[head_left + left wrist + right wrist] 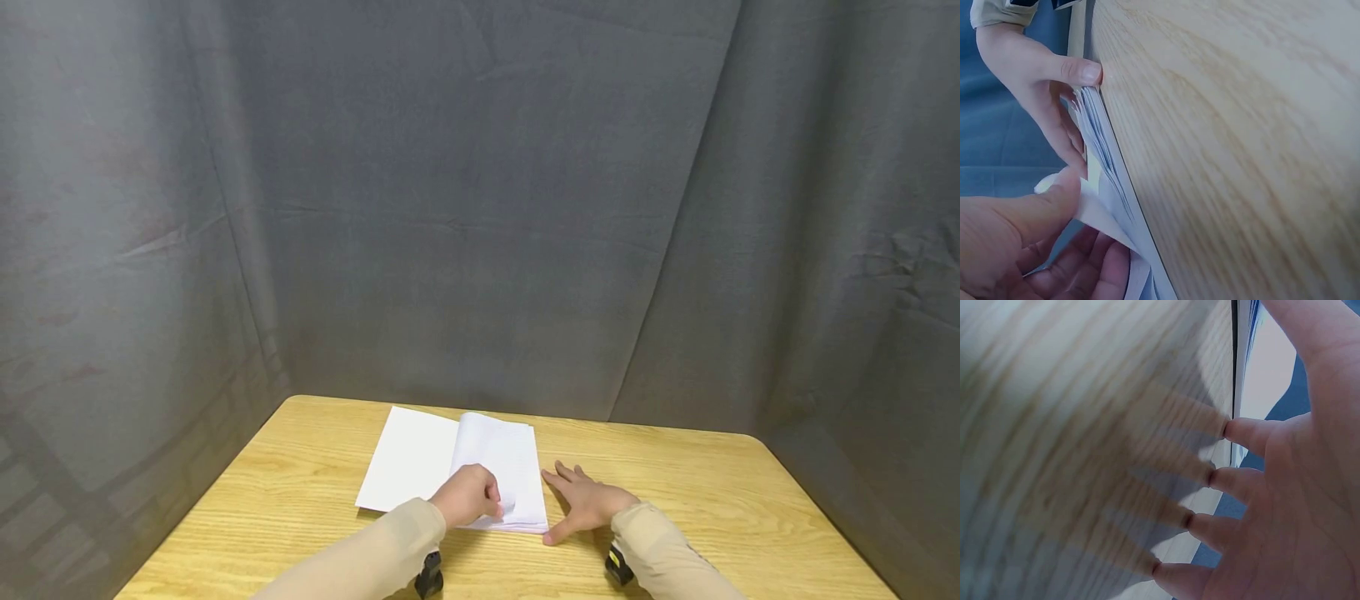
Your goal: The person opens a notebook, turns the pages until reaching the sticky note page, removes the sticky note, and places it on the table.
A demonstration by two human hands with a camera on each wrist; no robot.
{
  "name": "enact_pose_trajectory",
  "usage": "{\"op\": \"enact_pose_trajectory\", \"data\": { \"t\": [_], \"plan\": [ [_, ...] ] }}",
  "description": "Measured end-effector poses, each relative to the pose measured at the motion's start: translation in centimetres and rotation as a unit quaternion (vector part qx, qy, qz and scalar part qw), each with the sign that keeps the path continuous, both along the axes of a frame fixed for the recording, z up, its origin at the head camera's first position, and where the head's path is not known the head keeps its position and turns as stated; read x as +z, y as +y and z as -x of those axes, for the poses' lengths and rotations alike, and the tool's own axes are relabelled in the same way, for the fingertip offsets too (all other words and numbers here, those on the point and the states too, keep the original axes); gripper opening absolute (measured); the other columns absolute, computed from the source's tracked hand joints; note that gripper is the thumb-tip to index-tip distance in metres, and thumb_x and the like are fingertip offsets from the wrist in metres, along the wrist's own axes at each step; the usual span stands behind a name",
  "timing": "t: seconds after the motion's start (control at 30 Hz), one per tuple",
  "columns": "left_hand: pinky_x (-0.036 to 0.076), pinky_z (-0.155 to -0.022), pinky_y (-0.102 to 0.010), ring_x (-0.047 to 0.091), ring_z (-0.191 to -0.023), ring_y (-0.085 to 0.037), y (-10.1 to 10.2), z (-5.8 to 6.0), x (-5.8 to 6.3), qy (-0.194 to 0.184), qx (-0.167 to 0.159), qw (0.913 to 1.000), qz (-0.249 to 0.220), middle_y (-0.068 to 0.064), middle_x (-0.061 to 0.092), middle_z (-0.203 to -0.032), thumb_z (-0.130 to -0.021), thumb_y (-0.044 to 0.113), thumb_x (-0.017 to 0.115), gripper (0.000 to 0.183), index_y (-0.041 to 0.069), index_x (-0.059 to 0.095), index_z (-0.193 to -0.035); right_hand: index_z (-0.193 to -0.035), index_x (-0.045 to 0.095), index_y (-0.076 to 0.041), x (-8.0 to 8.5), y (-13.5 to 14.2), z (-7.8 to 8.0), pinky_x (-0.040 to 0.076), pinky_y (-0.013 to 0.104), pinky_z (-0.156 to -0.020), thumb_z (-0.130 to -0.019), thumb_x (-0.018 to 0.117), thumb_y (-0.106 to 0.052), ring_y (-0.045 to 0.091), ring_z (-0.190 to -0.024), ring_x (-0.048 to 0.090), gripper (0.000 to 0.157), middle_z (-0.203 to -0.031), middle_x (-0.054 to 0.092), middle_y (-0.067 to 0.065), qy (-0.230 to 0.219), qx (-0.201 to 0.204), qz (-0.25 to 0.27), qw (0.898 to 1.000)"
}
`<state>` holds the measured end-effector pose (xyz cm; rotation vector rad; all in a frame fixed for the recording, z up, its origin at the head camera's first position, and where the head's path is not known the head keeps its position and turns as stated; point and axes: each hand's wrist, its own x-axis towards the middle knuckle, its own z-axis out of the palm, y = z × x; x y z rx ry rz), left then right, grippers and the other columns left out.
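A notebook with blank white pages [408,462] lies open on the wooden table. Over its right half, my left hand [467,497] pinches a page [1100,215] between thumb and fingers. In the left wrist view that page curls up, lifted off the stack of sheets [1107,144] below. My right hand [588,504] rests beside the notebook's right edge with its fingers spread. The right wrist view shows its fingertips [1244,434] set down on the wood, and the thumb lies at the notebook's lower right corner.
The pale wooden table [712,508] has rounded far corners. Grey curtains [465,208] hang behind it and along both sides. A dark strapped device [429,575] sits under the left wrist, and a similar one [618,567] under the right.
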<state>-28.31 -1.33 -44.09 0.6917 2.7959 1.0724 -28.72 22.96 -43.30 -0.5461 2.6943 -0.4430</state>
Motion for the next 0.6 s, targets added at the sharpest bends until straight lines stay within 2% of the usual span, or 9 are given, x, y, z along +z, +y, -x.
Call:
{"op": "enact_pose_trajectory", "data": {
  "t": [0.1,0.17,0.23,0.43,0.6],
  "plan": [
    [0.037,-0.052,-0.021,0.041,-0.055,-0.006,-0.06,0.29,-0.15,0.004,-0.007,1.0000,-0.002,0.005,0.050,-0.063,-0.078,0.002,0.077,0.018,0.011,0.061,-0.080,-0.152,0.026,-0.008,0.05,0.00,0.00,0.025,0.076,-0.099,-0.069,0.077,-0.060,0.057,-0.139,0.014,0.110,-0.157,0.017,0.025,0.004,0.003,0.000,1.000],
    [0.040,-0.053,-0.021,0.045,-0.058,-0.007,-0.10,0.42,-0.16,0.002,-0.011,0.9999,-0.004,0.002,0.054,-0.071,-0.078,-0.004,0.074,0.024,0.012,0.062,-0.092,-0.152,0.027,-0.007,0.06,-0.01,-0.02,0.026,0.076,-0.098,-0.070,0.078,-0.058,0.057,-0.139,0.014,0.109,-0.157,0.017,0.025,0.006,0.004,0.000,1.000],
    [0.043,-0.051,-0.022,0.047,-0.058,-0.008,-0.16,0.44,-0.20,-0.006,-0.011,0.9998,-0.013,-0.001,0.057,-0.077,-0.077,-0.009,0.072,0.031,0.014,0.063,-0.097,-0.151,0.027,-0.008,0.00,-0.02,0.00,0.026,0.076,-0.099,-0.069,0.078,-0.058,0.057,-0.139,0.015,0.109,-0.157,0.018,0.025,0.006,0.002,-0.001,1.000],
    [0.048,-0.049,-0.021,0.052,-0.056,-0.010,-0.41,0.35,-0.04,-0.014,-0.008,0.9991,-0.040,-0.007,0.063,-0.086,-0.073,-0.012,0.070,0.023,0.008,0.066,-0.084,-0.151,0.028,-0.008,-0.04,-0.03,0.01,0.026,0.074,-0.100,-0.069,0.079,-0.058,0.056,-0.140,0.016,0.109,-0.157,0.019,0.024,0.009,-0.001,-0.005,1.000],
    [0.053,-0.065,-0.026,0.064,-0.086,-0.021,-0.88,0.49,0.37,-0.002,-0.002,0.9986,-0.053,-0.014,0.069,-0.102,-0.074,-0.008,0.073,0.017,0.007,0.067,-0.080,-0.152,0.027,-0.008,-0.06,0.03,0.05,0.026,0.074,-0.101,-0.069,0.078,-0.059,0.056,-0.140,0.015,0.110,-0.157,0.017,0.025,0.005,0.001,-0.001,1.000]
  ]
}}
